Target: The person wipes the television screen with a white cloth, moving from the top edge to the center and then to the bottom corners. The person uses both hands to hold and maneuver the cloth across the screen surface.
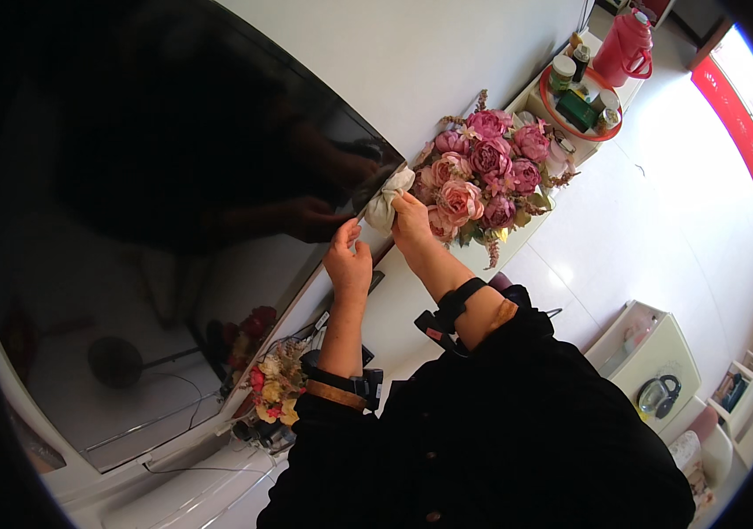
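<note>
My right hand (410,215) grips a bunched pale cloth (386,198) against the lower right corner of a large, dark, glossy television screen (204,145). Beside it on the left, my left hand (348,259) has its fingertips at the screen's edge, near the cloth. Its fingers are bent and nothing is seen in them. Both hands are mirrored in the glossy surface. Just right of the cloth stands a bouquet of pink and purple artificial flowers (482,172).
A red-rimmed tray (616,132) with several jars and a red thermos jug (621,49) stand beyond the flowers. Below the screen are yellow and red flowers (274,383) and cables. A glass kettle (657,397) rests on a pale cabinet (674,357) at the lower right.
</note>
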